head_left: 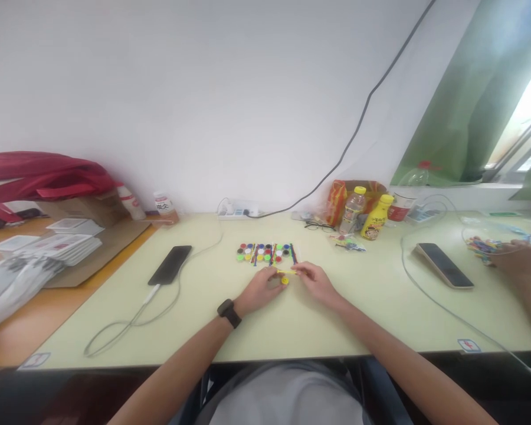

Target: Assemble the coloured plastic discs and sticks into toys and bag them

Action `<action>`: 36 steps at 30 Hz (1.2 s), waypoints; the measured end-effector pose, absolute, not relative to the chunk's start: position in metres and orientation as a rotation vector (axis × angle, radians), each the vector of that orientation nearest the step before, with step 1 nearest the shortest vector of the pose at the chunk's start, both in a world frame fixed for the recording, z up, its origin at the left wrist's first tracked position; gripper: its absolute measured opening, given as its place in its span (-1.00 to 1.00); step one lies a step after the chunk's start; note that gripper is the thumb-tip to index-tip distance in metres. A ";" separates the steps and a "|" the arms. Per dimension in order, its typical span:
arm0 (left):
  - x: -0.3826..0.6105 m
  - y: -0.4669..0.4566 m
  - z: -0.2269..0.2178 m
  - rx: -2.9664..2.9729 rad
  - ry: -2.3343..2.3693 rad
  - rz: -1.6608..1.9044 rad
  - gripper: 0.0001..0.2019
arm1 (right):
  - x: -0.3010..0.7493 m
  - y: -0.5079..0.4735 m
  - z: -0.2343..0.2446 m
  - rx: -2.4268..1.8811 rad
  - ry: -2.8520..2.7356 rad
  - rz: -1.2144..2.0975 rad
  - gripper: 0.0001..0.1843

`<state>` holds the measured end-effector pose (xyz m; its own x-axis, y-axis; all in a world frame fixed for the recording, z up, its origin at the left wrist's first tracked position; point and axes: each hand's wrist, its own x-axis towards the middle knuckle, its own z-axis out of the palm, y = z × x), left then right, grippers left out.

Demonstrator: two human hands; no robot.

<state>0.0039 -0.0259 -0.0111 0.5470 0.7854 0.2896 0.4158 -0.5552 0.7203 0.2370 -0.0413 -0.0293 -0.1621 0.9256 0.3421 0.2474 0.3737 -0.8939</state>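
My left hand (261,290), with a black watch on its wrist, is closed near the middle of the table. Between it and my right hand (316,283) stretches a thin yellow stick (287,271), pinched at its right end by my right fingers and at its left end by my left. A round yellow disc (285,281) shows at my left fingertips; whether they grip it or it lies on the table, I cannot tell. Just beyond my hands lie rows of coloured discs (260,252) in red, blue, black, white, green and yellow, with bundles of coloured sticks (294,254) between them.
A phone (170,265) with a looped cable lies left. At the back right stand drink bottles (375,218) and a paper cup (400,206), with eyeglasses (319,226) nearby. Right of me are a device (445,265) and another person's hand (513,260) at coloured pieces (483,249).
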 end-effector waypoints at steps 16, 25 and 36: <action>0.007 -0.032 -0.001 2.224 0.873 0.786 -0.80 | 0.226 -0.044 -0.022 -1.054 -1.429 1.328 -0.49; 0.007 -0.033 -0.008 2.220 0.897 0.785 -0.86 | 0.230 -0.050 -0.016 -1.113 -1.460 1.387 -0.54; 0.008 -0.038 -0.004 2.283 0.948 0.773 -0.89 | 0.229 -0.057 -0.019 -1.149 -1.496 1.267 -0.52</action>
<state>0.0084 -0.0381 -0.0037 0.5872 0.7538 0.2949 0.4409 -0.6034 0.6645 0.2292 -0.0568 -0.0188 -0.2245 0.9737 0.0394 0.1218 0.0681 -0.9902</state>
